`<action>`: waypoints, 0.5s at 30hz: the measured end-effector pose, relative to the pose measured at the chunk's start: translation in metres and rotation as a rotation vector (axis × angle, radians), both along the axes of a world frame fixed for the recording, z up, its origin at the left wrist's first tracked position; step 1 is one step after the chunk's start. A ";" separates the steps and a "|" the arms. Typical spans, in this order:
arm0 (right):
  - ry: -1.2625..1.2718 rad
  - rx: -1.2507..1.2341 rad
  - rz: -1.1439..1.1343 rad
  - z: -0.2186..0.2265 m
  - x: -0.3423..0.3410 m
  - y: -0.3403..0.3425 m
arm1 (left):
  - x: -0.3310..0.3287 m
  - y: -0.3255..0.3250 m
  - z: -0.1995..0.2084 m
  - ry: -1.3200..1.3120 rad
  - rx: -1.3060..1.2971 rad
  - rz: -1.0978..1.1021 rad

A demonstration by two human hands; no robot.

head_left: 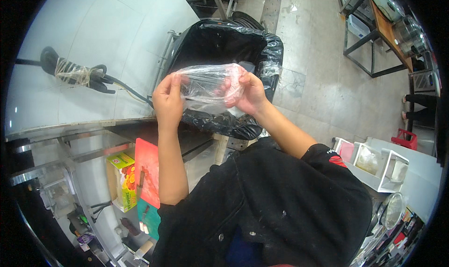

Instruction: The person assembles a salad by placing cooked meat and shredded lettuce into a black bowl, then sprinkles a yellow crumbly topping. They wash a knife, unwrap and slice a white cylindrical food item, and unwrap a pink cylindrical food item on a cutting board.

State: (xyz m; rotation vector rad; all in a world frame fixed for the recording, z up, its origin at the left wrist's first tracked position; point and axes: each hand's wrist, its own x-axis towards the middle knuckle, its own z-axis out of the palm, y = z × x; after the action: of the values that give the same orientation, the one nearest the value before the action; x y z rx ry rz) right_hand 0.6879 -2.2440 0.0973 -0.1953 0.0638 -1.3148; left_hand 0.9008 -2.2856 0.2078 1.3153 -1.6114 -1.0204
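Observation:
A clear plastic bag (pixel 206 87) is stretched between my two hands above a bin (pixel 273 47) lined with a black bag. My left hand (pixel 169 98) pinches its left end, thumb up against the fingers. At the other end my right hand (pixel 253 96) is closed on the plastic. Something pink (pixel 232 87) shows through the film beside my right fingers; whether it is my fingertips or something inside, I cannot tell. A few pale scraps lie in the bin, partly hidden behind the bag.
At left, a taped cable (pixel 75 73) runs along the white tiled wall. Below it stand a red cutting board (pixel 147 169), a green board with a knife, and a yellow box (pixel 124 180). A wooden-topped table (pixel 388 21) holds pots at upper right. White bins (pixel 369 159) and a red stool (pixel 404 138) stand at right.

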 end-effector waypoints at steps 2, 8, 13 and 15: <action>-0.009 0.069 0.002 -0.001 -0.006 -0.002 | -0.012 -0.007 -0.008 0.094 -0.089 0.026; 0.545 0.064 -0.065 -0.020 -0.014 -0.012 | -0.038 -0.012 -0.006 0.544 0.197 0.037; 0.549 0.125 0.018 -0.033 -0.021 -0.024 | -0.050 -0.016 -0.002 0.540 0.082 0.139; 0.479 0.115 0.020 -0.033 -0.024 -0.024 | -0.047 -0.019 -0.004 0.585 0.086 0.121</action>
State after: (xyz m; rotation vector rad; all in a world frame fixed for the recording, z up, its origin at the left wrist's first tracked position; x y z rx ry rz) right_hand 0.6643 -2.2676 0.0643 -0.4085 0.5410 -1.2170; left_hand 0.8538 -2.3045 0.2042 1.0228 -1.0452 -1.2642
